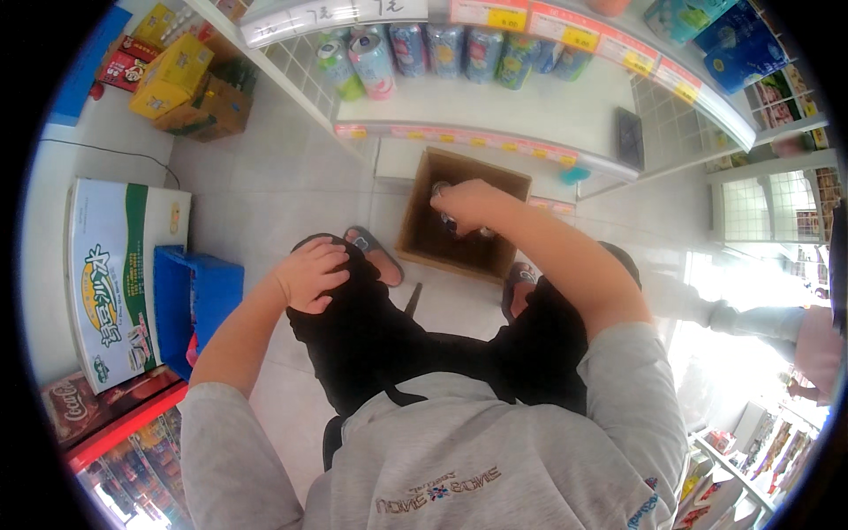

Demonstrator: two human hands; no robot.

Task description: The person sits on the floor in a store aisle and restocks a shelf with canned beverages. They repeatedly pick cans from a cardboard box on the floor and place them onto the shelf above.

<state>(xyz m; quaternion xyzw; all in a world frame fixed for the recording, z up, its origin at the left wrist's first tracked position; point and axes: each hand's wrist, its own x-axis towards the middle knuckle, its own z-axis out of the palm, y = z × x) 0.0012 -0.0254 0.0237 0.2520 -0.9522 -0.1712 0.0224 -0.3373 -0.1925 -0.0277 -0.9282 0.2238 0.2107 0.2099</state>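
Observation:
My right hand (473,205) reaches down into a brown cardboard box (408,231) on the floor between my feet. Its fingers are closed round a can (439,188), whose greyish end shows beside the thumb; my hand covers most of it. Something small and pale lies in the box just past my fingers, too hidden to name. On my left knee rests my left hand (314,274), flat and empty, fingers a little apart. Behind the box, drink cans (444,49) stand in a row on a white shelf (468,110).
Stacked cartons (177,79) stand at the far left. A blue crate (216,287) and a large white box (110,274) are at my left, by a red-edged display case (132,424). A dark flat object (629,137) leans at the shelf's right end. Another person (813,344) is at the right.

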